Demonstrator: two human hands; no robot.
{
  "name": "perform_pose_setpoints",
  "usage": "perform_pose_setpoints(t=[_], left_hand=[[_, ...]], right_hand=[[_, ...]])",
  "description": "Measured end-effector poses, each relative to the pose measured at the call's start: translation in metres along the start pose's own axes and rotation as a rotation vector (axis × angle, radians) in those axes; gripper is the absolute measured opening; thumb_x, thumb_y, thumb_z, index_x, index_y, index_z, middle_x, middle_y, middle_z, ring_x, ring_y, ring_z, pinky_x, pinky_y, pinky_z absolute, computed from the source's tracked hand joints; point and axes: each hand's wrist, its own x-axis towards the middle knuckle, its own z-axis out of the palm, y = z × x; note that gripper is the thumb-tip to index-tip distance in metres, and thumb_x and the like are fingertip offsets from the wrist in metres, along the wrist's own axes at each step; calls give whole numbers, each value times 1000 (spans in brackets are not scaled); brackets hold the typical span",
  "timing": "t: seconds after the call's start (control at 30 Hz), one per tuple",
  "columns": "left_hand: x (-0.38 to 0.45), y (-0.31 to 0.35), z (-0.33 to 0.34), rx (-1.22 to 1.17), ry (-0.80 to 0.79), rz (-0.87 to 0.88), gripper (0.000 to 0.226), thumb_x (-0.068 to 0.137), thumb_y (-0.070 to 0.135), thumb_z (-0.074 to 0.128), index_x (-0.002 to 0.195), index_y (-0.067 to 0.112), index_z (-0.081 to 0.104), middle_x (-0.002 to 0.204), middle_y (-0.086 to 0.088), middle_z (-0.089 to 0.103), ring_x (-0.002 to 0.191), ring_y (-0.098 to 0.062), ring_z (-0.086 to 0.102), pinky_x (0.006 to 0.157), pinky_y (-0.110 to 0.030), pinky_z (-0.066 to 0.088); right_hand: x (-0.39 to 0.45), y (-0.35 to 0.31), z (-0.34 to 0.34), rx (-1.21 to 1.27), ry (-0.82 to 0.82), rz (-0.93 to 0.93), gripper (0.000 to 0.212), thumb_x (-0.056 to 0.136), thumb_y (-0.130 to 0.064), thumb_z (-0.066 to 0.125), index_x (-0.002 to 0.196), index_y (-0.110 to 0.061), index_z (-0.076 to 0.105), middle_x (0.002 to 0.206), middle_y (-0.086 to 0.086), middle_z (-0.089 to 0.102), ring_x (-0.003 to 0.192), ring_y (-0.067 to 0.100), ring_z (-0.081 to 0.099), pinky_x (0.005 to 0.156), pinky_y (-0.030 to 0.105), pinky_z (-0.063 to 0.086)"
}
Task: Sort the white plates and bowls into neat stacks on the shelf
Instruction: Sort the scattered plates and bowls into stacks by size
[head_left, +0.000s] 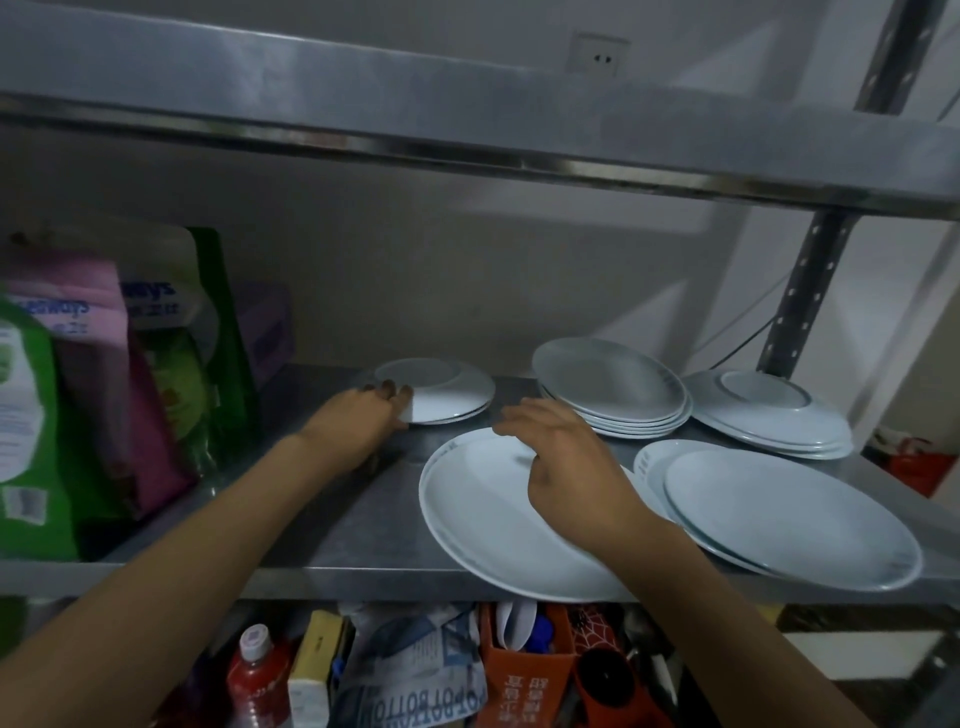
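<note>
Steel shelf (332, 535), middle tier, holdings near to far.

Front: large oval plates (488, 525), overhanging the shelf's front lip (a slip risk); right hand (566, 467) lies on them, fingers spread, gripping nothing. Beside them, a second oval pair (789, 514), overlapped and askew.

Rear: small plates (447, 395), left hand (363, 421) curled at their near rim, hold unclear; round stack (618, 389), tidy; rimmed stack (774, 415).

Bowls: none visible. Sorting judged partway. Open room: bare steel left-centre, bounded by detergent bags (119, 374).
</note>
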Motion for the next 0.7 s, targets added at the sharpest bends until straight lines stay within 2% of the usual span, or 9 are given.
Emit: perform_pose_setpoints(t=[0.1,0.2,0.37,0.5,0.6,0.7], left_hand=[[-7,-6,-5,-35,83,-15,54,91,16,50,141,9,31,132,-13,51,106,-37,62,84,-41,49],[-10,-11,-12,-47,154,-120,57,85,3,50,140,6,33,123,-18,58,98,-42,64,78,-44,50],[-8,-6,-28,-145,229,-377,30,82,-5,51,111,3,49,104,-21,65,93,-45,65,71,-45,50],[-13,-16,-35,-202,318,-501,24,82,-8,49,105,-3,55,96,-27,66,88,-47,64,70,-47,51],[-22,-33,-43,-354,425,-633,17,81,-11,46,93,-12,58,89,-36,63,82,-52,62,71,-52,52],[-36,-38,-57,-612,570,-755,17,85,-11,45,85,-17,60,85,-35,64,78,-48,62,64,-44,44]], right_hand=[[-1,-2,-2,7,-7,9,61,61,10,36,110,-7,69,119,8,66,118,29,55,100,21,26],[0,-4,-5,4,-20,33,60,65,14,41,113,-9,68,122,6,64,122,26,51,100,16,23],[4,-9,-6,1,-29,42,58,68,12,43,117,-11,65,123,1,63,124,21,47,104,15,22],[3,-14,-11,-5,-33,38,55,72,8,45,119,-13,64,124,-1,62,124,18,46,103,12,19],[0,-15,-14,1,-40,24,53,72,5,44,118,-13,64,124,-1,62,123,18,46,104,16,24],[0,-15,-15,5,-27,10,52,72,4,45,117,-13,64,123,-1,63,123,18,47,105,17,26]])
